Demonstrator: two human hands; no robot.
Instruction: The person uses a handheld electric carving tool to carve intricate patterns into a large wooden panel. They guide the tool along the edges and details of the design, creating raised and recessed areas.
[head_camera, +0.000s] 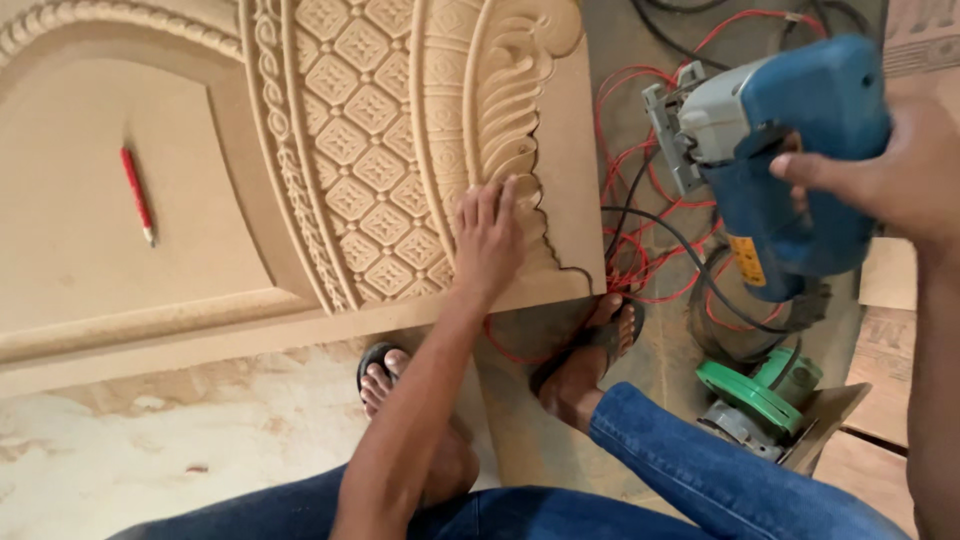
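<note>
Blue jigsaw (790, 160) in right hand (880, 175), left hand (488, 235) on carved board (380, 150).

Carved panel (380, 150): matt, smooth fibreboard, probably. Jigsaw (790, 150): blue plastic, grey metal. Floor (150, 450): dusty, rough.

The left hand (488, 235) presses flat on the carved tan wooden panel (380, 150) near its lower right corner; the right hand (890, 175) grips a blue handheld jigsaw (790, 150) above red wires (650, 230).
</note>
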